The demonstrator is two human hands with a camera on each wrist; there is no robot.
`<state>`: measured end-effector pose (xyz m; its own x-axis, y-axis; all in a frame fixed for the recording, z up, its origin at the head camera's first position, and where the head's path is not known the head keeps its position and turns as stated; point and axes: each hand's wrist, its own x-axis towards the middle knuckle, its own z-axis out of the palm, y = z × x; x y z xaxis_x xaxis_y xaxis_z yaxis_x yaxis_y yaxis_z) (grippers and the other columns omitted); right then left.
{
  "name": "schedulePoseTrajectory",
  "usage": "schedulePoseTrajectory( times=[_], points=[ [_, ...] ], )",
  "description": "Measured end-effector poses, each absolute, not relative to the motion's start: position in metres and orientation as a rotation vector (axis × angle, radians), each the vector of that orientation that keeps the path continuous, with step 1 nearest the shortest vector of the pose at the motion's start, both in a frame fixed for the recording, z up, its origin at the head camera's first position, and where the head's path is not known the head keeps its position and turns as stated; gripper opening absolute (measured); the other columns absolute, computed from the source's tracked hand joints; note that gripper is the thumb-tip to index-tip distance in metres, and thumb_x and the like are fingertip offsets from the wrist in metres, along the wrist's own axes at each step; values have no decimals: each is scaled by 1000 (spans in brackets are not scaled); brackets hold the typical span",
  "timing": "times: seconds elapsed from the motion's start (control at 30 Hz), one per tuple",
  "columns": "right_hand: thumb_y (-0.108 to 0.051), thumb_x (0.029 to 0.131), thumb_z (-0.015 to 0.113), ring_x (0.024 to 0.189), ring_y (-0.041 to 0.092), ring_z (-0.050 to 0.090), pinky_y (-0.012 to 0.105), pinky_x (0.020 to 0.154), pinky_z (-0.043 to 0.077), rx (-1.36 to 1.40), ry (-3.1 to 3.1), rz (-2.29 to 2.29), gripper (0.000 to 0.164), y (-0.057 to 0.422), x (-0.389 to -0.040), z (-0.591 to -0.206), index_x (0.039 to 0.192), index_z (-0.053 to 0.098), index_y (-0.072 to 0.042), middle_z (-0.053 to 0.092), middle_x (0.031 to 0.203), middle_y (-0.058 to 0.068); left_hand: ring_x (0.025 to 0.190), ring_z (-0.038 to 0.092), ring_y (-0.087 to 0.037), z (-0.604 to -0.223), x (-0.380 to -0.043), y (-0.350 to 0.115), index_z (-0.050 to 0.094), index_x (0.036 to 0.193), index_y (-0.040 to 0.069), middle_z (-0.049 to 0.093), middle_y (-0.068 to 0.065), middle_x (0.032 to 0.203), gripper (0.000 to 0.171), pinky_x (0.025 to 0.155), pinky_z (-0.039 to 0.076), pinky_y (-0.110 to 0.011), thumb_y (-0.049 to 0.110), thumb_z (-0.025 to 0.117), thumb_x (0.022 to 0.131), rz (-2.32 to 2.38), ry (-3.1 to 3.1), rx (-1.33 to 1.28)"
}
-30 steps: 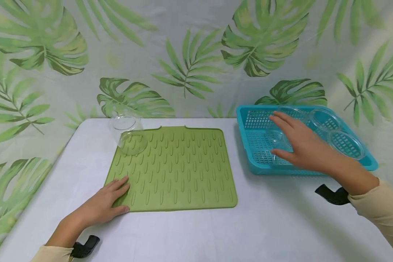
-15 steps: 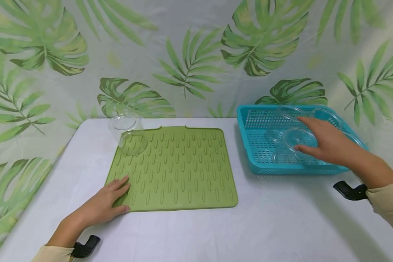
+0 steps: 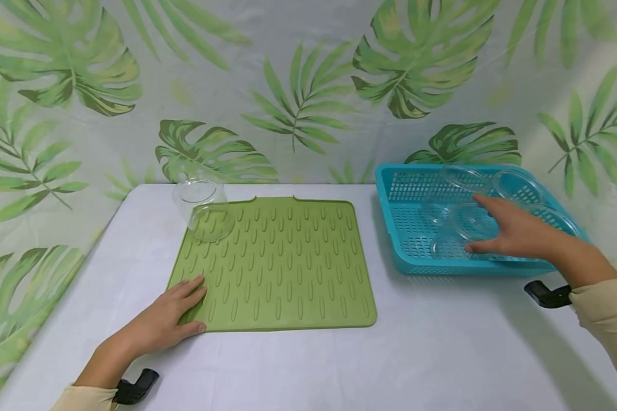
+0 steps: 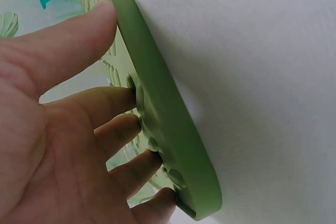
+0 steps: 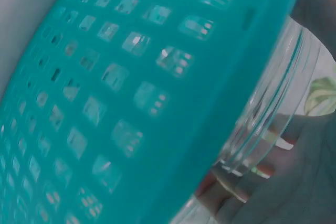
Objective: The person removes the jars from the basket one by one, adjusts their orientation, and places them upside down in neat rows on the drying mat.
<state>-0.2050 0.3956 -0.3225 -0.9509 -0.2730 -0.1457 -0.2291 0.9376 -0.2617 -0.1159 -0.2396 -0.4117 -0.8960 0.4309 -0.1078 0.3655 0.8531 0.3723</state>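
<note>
Cup of clear round glass (image 3: 460, 229): probably slippery, fragile; hold by sides. Right hand (image 3: 524, 229): fingers around it; left hand (image 3: 159, 321): fingers apart.

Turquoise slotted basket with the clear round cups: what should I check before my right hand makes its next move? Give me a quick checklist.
1. Right hand around a clear round cup: ok.
2. Firm grip on it: cannot tell, contact is partly hidden.
3. Cup out of the turquoise slotted basket: not ok, it sits inside.
4. Neighbouring clear cups not touching it: cannot tell, outlines overlap.
5. Left hand on the ridged green rectangular mat: ok, at its near left corner.
6. Separate clear cup standing at the mat's far left corner: ok.
</note>
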Motion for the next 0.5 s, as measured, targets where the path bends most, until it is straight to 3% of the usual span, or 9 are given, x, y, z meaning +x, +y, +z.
schedulePoseTrajectory(
  times=[0.5],
  points=[
    [-44, 79, 82, 122, 62, 47, 69, 88, 49, -339, 2903, -390, 119, 398, -203, -331, 156, 6, 7, 20, 149, 44, 141, 31, -55, -412, -115, -239, 49, 143, -4, 34, -23, 158, 73, 110, 34, -68, 33, 75, 86, 518, 2834, 601]
  ],
)
